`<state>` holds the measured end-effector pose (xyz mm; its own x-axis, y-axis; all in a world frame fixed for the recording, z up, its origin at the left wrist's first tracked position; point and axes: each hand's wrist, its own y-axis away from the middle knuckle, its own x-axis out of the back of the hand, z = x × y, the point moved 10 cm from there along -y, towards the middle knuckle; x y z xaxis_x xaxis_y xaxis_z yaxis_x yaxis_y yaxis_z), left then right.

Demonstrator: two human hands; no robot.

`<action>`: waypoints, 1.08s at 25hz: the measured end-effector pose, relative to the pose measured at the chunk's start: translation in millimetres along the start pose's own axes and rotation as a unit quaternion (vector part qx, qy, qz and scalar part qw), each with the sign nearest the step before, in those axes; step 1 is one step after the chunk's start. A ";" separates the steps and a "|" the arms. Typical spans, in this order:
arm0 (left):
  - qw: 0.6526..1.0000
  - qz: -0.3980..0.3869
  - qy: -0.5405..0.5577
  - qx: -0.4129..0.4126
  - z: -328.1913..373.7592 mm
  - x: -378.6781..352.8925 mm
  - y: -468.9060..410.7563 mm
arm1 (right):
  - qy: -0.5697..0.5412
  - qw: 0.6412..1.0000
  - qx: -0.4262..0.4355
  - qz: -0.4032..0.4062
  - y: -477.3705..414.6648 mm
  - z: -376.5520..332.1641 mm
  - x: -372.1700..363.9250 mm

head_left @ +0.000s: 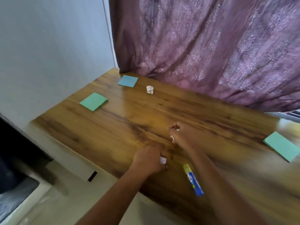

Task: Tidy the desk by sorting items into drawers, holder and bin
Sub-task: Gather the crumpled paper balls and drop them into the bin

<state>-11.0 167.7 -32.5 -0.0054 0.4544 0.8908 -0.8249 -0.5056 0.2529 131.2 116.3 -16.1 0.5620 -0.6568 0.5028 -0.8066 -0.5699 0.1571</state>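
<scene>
The left hand (148, 159) is low over the brown wood-grain desk (113, 127), its fingers curled round a small crumpled white paper wad (163, 160). Just beyond it, the right hand (179, 133) is fisted on white paper scraps (172, 138). A blue-and-yellow glue stick (193, 180) lies beside the right forearm. Another crumpled white paper ball (150, 90) sits well beyond both hands.

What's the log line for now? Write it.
left hand grips paper ball; right hand grips paper scrap; on desk: loose wad, three note pads, tube
</scene>
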 end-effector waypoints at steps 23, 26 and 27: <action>0.597 0.074 0.749 0.278 -176.7 79.4 -167.9 | 0.351 0.932 0.075 -0.043 -232.9 -104.1 -123.2; 0.603 0.087 0.747 0.267 -171.6 84.0 -186.9 | 0.363 0.926 0.092 -0.041 -234.2 -109.6 -127.3; 0.608 0.086 0.745 0.260 -168.3 85.2 -189.5 | 0.339 0.936 0.080 -0.048 -231.9 -106.4 -127.6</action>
<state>49.6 425.6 -68.1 -0.8921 0.3266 -0.3121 -0.4516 -0.6279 0.6339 227.0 384.8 -26.3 0.3407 -0.1647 0.9256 -0.6900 -0.7125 0.1272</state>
